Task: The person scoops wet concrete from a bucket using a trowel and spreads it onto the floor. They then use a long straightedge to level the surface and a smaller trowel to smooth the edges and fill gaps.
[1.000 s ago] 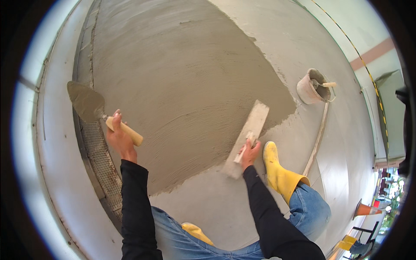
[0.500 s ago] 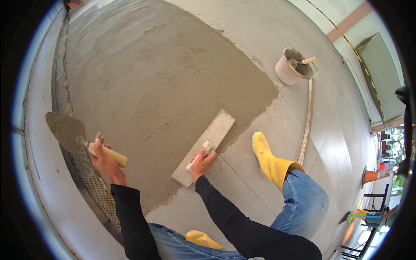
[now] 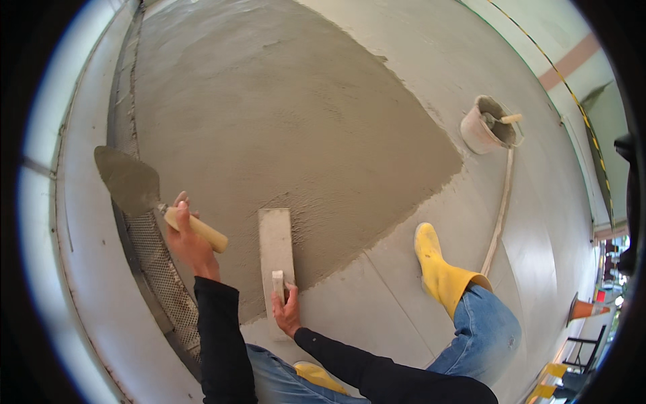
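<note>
My left hand (image 3: 191, 246) is closed round the wooden handle of a pointed trowel (image 3: 129, 180), held up beside the wall with its blade toward the far left. Some grey mortar coats that blade. My right hand (image 3: 286, 314) grips the handle of a long flat float (image 3: 275, 239). The float lies on the near edge of the wet grey mortar (image 3: 303, 135), its near end over the bare tiles. Rough ripples show in the mortar around the float's far end, while farther off the surface looks smoother.
A perforated metal strip (image 3: 158, 252) runs along the white wall (image 3: 81, 222) at left. At right stand a mortar-stained bucket (image 3: 481, 132) with a tool in it, a long wooden strip (image 3: 499, 219) and an orange cone (image 3: 584, 309). My yellow boot (image 3: 441, 273) rests on the tiles.
The float has turned from a slant to nearly straight ahead and moved left and nearer me. My left hand, still holding the trowel, appears a little farther right in view.
</note>
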Available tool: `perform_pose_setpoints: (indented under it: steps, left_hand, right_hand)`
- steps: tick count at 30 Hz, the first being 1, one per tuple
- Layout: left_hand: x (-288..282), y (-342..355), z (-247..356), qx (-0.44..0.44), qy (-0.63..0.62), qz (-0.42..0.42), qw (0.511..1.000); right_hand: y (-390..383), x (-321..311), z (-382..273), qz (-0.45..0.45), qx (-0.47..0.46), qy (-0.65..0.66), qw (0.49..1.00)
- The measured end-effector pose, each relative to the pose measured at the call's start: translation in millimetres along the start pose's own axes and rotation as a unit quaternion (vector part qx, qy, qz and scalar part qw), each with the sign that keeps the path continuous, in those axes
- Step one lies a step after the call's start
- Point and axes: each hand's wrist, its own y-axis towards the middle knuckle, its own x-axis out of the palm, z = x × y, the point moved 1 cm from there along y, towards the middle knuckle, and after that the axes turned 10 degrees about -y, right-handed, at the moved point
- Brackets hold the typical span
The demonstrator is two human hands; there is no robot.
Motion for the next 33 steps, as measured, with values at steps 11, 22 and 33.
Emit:
perform_pose_setpoints:
  steps: [11, 22, 33]
  left_hand:
    - [-27.7, 17.7, 2.1, 0.070, -0.017, 0.074, 0.995]
    - [-42.1, 19.4, 20.9, 0.111, 0.022, 0.131, 0.985]
    - [-99.2, 3.2, 69.3, 0.197, 0.018, 0.171, 0.965]
  right_hand:
    - [101.1, -18.1, 2.9, -0.456, -0.128, -0.211, 0.855]
    - [336.5, -168.5, 3.9, -0.198, 0.013, -0.161, 0.967]
    - [401.5, -231.4, -69.0, -0.131, -0.041, -0.094, 0.986]
